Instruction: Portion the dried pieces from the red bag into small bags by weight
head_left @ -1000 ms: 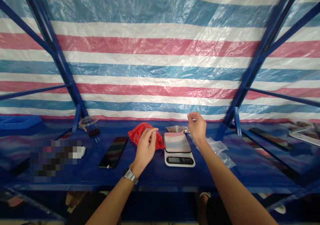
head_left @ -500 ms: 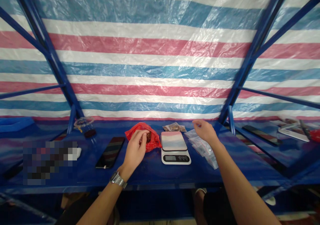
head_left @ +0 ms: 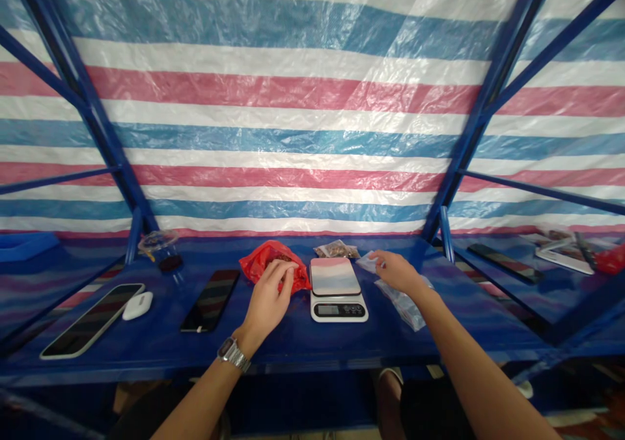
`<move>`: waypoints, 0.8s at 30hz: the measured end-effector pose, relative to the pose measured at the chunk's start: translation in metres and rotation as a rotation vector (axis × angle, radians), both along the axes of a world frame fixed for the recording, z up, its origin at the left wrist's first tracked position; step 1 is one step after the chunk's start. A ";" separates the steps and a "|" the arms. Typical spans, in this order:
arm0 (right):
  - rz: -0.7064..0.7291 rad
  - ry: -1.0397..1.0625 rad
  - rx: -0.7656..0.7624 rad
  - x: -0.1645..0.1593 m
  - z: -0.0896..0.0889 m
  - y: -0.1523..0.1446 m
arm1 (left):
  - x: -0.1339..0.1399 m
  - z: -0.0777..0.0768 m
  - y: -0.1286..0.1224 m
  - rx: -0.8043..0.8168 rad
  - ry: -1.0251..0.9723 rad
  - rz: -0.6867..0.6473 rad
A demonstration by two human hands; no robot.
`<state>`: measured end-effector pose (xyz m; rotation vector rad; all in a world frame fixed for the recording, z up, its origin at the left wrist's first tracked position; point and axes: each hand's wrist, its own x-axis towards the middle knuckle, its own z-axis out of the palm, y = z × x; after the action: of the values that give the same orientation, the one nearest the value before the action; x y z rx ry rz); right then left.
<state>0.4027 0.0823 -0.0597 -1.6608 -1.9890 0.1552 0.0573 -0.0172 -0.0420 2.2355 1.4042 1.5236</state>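
Landmark: the scale (head_left: 338, 289), on the blue bench (head_left: 297, 339). Left hand (head_left: 267, 297) is at the red bag (head_left: 254, 264), just left of the scale, brown contents (head_left: 281, 258) showing at its mouth. I've got those fingers bent over the opening; can't tell if they grasp anything. Right hand (head_left: 398, 274) is right of the scale, thumb and fingertips brought together at a clear bag (head_left: 365, 262); can't tell if they grip it. Other clear bags (head_left: 405, 306) lie right of the scale, partly hidden by my right arm.

Clutter: scale stands between my hands, clear packet (head_left: 336, 249) of brown bits just behind it. Left of scale, past the red bag: dark phone (head_left: 211, 300), then white case (head_left: 137, 306) beside a pale-edged phone (head_left: 90, 326); clear cup (head_left: 168, 258) farther back, blue tray (head_left: 24, 247) far left. Far right of scale: dark slab (head_left: 505, 264), blurred white item (head_left: 564, 261). Striped sheet (head_left: 283, 101) behind the scale.
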 end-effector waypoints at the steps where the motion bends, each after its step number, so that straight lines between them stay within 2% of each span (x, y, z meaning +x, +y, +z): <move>1: -0.019 0.041 0.049 -0.004 0.006 -0.002 | 0.002 -0.001 -0.001 0.006 0.015 -0.005; 4: 0.010 0.225 0.248 -0.029 0.027 -0.013 | 0.012 -0.005 -0.004 0.051 0.080 -0.010; 6: 0.121 0.385 0.319 -0.057 0.038 -0.028 | 0.021 -0.009 -0.006 0.079 0.133 -0.002; 8: 0.270 0.526 0.307 -0.089 0.043 -0.047 | 0.030 -0.014 -0.008 0.083 0.170 0.008; 11: 0.486 0.648 0.177 -0.134 0.044 -0.073 | 0.037 -0.022 -0.007 0.081 0.161 0.034; 12: 0.520 0.672 0.152 -0.145 0.043 -0.079 | 0.038 -0.024 -0.007 0.082 0.147 0.046; 16: 0.466 0.690 0.179 -0.167 0.040 -0.086 | 0.034 -0.027 -0.004 0.101 0.140 0.069; 19: 0.415 0.768 0.120 -0.172 0.042 -0.082 | 0.029 -0.025 -0.004 0.147 0.197 0.064; 24: 0.462 0.839 0.047 -0.180 0.045 -0.078 | 0.015 -0.020 -0.006 0.158 0.252 0.087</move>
<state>0.2228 0.0043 -0.0146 -0.8409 -1.6279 0.8161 0.0724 -0.0231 -0.0624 2.5706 1.5113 1.4670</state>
